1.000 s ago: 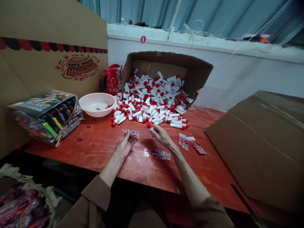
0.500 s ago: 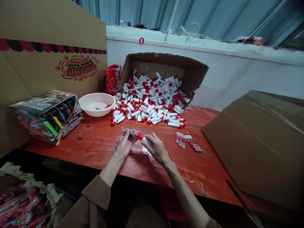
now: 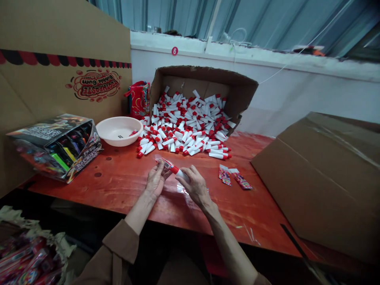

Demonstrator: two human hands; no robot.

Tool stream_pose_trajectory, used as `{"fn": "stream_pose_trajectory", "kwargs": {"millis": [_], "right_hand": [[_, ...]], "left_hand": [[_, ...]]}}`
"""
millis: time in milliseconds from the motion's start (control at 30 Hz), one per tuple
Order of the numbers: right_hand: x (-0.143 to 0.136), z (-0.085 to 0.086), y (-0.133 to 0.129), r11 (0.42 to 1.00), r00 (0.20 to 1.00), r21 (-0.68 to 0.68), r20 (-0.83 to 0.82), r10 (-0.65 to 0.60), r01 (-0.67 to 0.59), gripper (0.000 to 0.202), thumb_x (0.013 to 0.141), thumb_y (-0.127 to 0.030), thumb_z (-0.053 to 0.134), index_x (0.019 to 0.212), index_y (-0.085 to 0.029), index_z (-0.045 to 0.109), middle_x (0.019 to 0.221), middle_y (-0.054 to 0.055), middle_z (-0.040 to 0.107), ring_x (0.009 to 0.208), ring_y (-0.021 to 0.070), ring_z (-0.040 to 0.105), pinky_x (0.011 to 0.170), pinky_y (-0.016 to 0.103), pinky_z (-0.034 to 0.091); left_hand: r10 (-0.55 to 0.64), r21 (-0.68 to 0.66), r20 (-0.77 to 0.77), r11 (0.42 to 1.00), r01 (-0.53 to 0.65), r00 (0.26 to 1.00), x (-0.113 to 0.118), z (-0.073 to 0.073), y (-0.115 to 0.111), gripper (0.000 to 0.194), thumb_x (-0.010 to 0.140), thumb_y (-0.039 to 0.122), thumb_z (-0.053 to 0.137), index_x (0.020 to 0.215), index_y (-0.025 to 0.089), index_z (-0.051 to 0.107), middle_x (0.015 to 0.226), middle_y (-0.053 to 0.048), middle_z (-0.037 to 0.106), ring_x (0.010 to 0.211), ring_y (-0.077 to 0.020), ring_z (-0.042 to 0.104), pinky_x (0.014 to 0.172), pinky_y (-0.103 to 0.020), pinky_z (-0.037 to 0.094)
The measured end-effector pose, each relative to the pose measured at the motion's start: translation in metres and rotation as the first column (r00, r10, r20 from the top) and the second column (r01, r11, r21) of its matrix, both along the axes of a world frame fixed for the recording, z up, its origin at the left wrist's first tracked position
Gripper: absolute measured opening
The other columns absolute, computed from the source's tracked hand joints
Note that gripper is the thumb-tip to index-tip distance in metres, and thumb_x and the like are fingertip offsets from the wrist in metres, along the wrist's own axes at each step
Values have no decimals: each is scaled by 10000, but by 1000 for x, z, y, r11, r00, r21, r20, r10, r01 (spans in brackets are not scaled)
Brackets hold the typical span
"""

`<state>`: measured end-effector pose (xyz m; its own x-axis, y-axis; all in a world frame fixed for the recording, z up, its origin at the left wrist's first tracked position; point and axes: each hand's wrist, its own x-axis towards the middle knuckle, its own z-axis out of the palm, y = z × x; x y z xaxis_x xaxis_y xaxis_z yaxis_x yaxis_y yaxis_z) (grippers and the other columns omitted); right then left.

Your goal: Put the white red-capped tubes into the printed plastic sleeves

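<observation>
Over the red table [image 3: 124, 186], my left hand [image 3: 154, 181] pinches a small printed wrapper sleeve [image 3: 167, 163] with a clear end. My right hand [image 3: 195, 186] is closed round a white tube with a red cap [image 3: 181, 174]. The tube's capped end meets the sleeve's near end; how far it sits inside I cannot tell. Clear plastic film [image 3: 180, 189] lies on the table beneath my hands. To the right lie a few flat printed sleeves [image 3: 242, 180]. Beyond my hands, many white tubes with red caps [image 3: 190, 136] spill from a tipped cardboard box [image 3: 204, 74].
A pale bowl [image 3: 118, 141] stands left of the tubes, near a black display box [image 3: 56, 132] of colourful packs. A large carton [image 3: 320, 182] takes up the right side. An open sack [image 3: 29, 253] of wrapped pieces sits lower left. A printed carton [image 3: 44, 87] rises behind.
The sleeve has turned in my left fingers, so its barcode-like label shows less and a red and white side shows more. My right hand keeps the tube. The view has shifted slightly.
</observation>
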<state>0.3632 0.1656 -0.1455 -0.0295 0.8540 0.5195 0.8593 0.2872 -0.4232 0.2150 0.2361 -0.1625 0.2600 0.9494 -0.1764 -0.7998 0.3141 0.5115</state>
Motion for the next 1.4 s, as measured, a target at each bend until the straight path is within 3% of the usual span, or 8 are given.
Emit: {"fn": "stream_pose_trajectory", "kwargs": {"millis": [300,467,667,767,900,1067,1267,1400], "right_hand": [[-5,-3,3,998,995,17,84,-60,59,239,961,-414,554,1032,-204,644,953,81,585,820,227,577,692,315,466],[-9,-5,2,999,999,32,28,-40,39,265,968,-423,538,1075,-209,652,943,83,590,818,227,579,705,325,476],[-9,-5,1,996,997,42,-7,-75,75,294,954,-453,550,1074,-207,657,957,89,596,839,235,581,727,328,481],[-10,-2,1,997,997,41,-28,-69,70,302,954,-466,543,1052,-204,657,955,92,603,848,237,579,738,336,482],[-13,1,4,999,971,31,-237,-15,23,325,904,-500,613,1001,-190,635,939,83,640,832,220,596,750,338,489],[-14,1,6,988,763,-120,-646,0,-102,385,861,-575,608,919,-196,574,747,10,617,613,154,568,562,267,466],[-19,-18,-18,992,897,-129,-438,-55,-2,348,926,-506,548,762,-207,615,687,24,621,616,154,546,592,258,437],[-19,-29,-23,975,796,-204,-603,-55,-87,422,952,-538,482,751,-194,620,648,13,620,575,147,551,545,246,427]], "left_hand": [[-16,43,-36,999,18,999,0,1,-6,324,707,323,845,869,135,636,866,-65,727,780,-163,689,841,-336,541],[-46,90,-165,994,61,985,5,8,-14,397,657,324,875,927,107,681,949,-120,746,790,-175,691,750,-284,526],[-75,102,-137,991,89,988,6,9,-16,449,710,509,797,873,104,694,921,-141,751,790,-202,698,695,-285,535],[-69,108,-158,990,87,985,6,8,-16,428,687,480,825,845,102,704,904,-127,750,781,-186,693,712,-273,533],[-87,118,-221,986,115,971,8,7,-18,407,645,421,865,861,106,726,863,-95,742,749,-165,679,710,-258,517],[-152,177,-315,960,215,937,6,4,-22,381,691,428,832,894,117,748,931,-100,736,810,-184,680,768,-291,522],[-81,115,-341,985,128,937,4,-1,-27,389,703,454,819,889,120,746,950,-124,740,734,-150,667,685,-249,504],[-246,127,-336,945,302,909,4,-5,-39,390,715,441,817,909,117,722,798,-73,715,586,-112,621,601,-230,487]]}}
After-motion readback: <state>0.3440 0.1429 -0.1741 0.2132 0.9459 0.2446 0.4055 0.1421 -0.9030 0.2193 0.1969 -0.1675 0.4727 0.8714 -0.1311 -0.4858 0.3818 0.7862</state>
